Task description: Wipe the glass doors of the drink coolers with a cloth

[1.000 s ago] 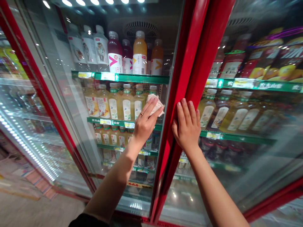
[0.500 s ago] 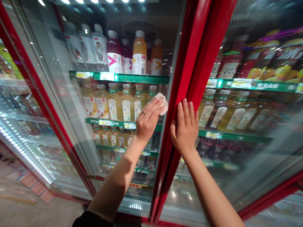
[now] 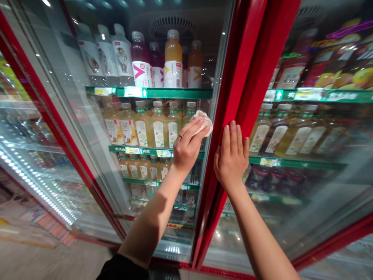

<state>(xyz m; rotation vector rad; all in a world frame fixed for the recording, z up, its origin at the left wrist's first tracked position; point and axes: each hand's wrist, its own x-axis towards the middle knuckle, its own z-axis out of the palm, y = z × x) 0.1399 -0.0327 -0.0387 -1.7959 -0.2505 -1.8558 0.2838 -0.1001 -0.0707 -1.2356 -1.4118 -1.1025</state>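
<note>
My left hand is closed on a crumpled whitish cloth. It presses the cloth to the glass door of a drinks fridge, close to the door's right edge. A ring shows on one finger. My right hand lies flat on the red door frame, with fingers stretched upward and nothing held. Part of the cloth is hidden under my left fingers.
Behind the glass stand rows of bottles on shelves with green edge strips. A second glass door with more bottles is on the right. Another lit fridge stands at the left, above a grey floor.
The view has shifted a little, so both hands and the fridge appear slightly further right. My left hand still holds the cloth on the glass; my right hand stays on the frame.
</note>
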